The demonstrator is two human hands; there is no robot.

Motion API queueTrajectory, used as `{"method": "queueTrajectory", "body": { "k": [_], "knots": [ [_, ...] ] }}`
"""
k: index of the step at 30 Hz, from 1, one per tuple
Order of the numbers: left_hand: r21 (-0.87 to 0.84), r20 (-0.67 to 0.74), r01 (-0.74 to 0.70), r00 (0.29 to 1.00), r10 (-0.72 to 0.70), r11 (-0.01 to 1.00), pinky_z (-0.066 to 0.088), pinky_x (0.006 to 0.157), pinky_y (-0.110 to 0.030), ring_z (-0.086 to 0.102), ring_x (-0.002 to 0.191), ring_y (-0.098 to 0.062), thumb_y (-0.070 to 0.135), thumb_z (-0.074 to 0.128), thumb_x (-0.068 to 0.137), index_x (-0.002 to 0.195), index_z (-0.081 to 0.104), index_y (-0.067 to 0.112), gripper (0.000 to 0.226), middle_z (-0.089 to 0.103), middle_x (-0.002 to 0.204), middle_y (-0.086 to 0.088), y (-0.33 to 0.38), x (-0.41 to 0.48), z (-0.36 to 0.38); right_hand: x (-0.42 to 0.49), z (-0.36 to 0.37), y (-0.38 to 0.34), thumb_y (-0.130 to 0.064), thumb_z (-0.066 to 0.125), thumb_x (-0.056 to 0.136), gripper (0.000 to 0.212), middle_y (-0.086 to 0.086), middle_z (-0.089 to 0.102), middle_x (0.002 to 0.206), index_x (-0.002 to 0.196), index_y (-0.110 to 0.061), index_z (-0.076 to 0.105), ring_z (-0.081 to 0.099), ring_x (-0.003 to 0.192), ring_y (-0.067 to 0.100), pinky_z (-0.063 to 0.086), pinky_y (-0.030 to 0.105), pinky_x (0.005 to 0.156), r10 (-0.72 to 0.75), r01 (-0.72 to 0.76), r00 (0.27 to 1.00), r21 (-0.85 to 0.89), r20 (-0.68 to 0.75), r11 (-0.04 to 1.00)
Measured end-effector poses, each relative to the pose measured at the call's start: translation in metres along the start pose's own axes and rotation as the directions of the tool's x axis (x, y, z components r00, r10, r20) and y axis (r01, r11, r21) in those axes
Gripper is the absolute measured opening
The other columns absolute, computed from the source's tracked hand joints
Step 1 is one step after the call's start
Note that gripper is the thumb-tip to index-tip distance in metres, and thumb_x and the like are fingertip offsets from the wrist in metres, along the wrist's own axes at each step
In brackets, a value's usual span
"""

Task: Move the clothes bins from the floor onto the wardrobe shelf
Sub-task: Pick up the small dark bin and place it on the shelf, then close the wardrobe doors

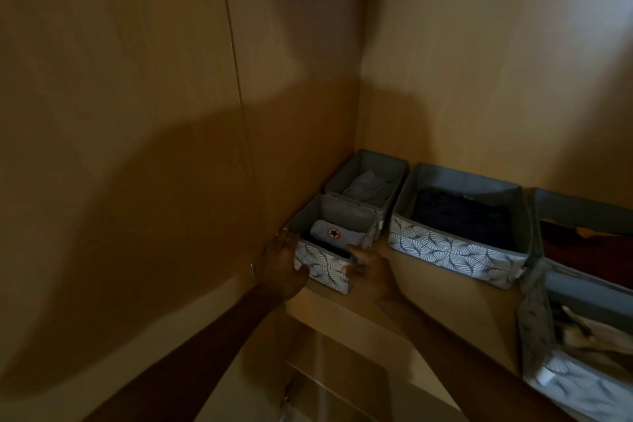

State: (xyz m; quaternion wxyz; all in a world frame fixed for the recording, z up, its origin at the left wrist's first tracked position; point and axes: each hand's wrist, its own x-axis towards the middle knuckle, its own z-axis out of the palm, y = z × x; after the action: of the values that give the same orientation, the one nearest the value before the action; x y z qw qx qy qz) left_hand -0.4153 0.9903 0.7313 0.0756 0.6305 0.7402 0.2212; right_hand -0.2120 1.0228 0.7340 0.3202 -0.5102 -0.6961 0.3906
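Note:
A small grey fabric bin (323,262) with a leaf-pattern front sits at the front left corner of the wooden wardrobe shelf (428,288). Inside it lies a folded pale garment with a star badge. My left hand (282,264) grips the bin's left front corner, and my right hand (368,271) holds its right front corner. Behind it stands a second small bin (368,181) with grey cloth. To the right sits a larger bin (459,219) holding dark folded clothes.
The wardrobe's left side wall (171,147) runs close beside the small bins. Further right on the shelf are a bin with dark red clothes (589,240) and another leaf-pattern bin (575,353) at the front right edge. A lower shelf (342,370) shows below.

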Motion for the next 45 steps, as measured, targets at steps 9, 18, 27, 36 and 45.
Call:
{"method": "queueTrajectory", "body": {
  "k": [9, 18, 27, 36, 45],
  "knots": [
    [-0.774, 0.012, 0.146, 0.976, -0.217, 0.617, 0.050, 0.076, -0.012, 0.064, 0.100, -0.024, -0.002, 0.064, 0.086, 0.101, 0.065, 0.008, 0.018, 0.067, 0.098, 0.000, 0.039, -0.081, 0.004, -0.077, -0.038, 0.009, -0.013, 0.068, 0.085, 0.034, -0.007, 0.069, 0.102, 0.118, -0.022, 0.065, 0.062, 0.099, 0.005, 0.047, 0.013, 0.077, 0.046, -0.030, 0.995, 0.171, -0.091, 0.985],
    [-0.780, 0.109, 0.282, 0.940, -0.323, 0.559, 0.047, 0.075, -0.009, 0.064, 0.086, -0.011, 0.006, 0.062, 0.090, 0.096, 0.070, 0.008, 0.010, 0.071, 0.094, -0.002, 0.075, -0.234, 0.022, -0.210, -0.040, 0.055, -0.011, 0.069, 0.085, 0.035, 0.005, 0.071, 0.095, 0.119, -0.010, 0.064, 0.065, 0.088, 0.015, 0.051, 0.023, 0.078, 0.186, -0.161, 0.979, 0.252, -0.078, 0.954],
    [-0.759, 0.154, 0.370, 0.902, -0.404, 0.536, 0.051, 0.086, -0.028, 0.066, 0.091, -0.017, 0.012, 0.062, 0.091, 0.102, 0.071, 0.011, 0.014, 0.073, 0.097, -0.007, 0.050, -0.374, 0.011, -0.336, -0.006, 0.058, -0.023, 0.068, 0.086, 0.040, -0.001, 0.070, 0.101, 0.125, -0.017, 0.061, 0.065, 0.096, 0.012, 0.054, 0.030, 0.087, 0.239, -0.251, 0.967, 0.158, 0.091, 0.955],
    [-0.762, 0.018, 0.271, 0.917, -0.399, 0.588, 0.052, 0.096, -0.038, 0.067, 0.102, -0.013, 0.023, 0.064, 0.091, 0.107, 0.071, 0.022, 0.017, 0.072, 0.107, 0.007, -0.001, -0.490, -0.064, -0.445, 0.054, -0.014, -0.020, 0.068, 0.087, 0.036, 0.003, 0.072, 0.096, 0.122, -0.015, 0.063, 0.066, 0.092, 0.016, 0.050, 0.027, 0.085, 0.113, -0.129, 0.991, 0.251, 0.076, 0.959],
    [-0.811, 0.005, 0.156, 0.966, -0.260, 0.564, 0.048, 0.087, -0.017, 0.063, 0.098, 0.001, 0.017, 0.061, 0.093, 0.111, 0.069, 0.016, 0.020, 0.070, 0.105, 0.008, 0.050, -0.576, -0.101, -0.565, 0.003, -0.057, -0.022, 0.066, 0.088, 0.034, -0.003, 0.074, 0.094, 0.122, -0.020, 0.063, 0.069, 0.091, 0.012, 0.053, 0.027, 0.085, 0.062, -0.047, 0.997, 0.251, -0.049, 0.967]
  ]
}}
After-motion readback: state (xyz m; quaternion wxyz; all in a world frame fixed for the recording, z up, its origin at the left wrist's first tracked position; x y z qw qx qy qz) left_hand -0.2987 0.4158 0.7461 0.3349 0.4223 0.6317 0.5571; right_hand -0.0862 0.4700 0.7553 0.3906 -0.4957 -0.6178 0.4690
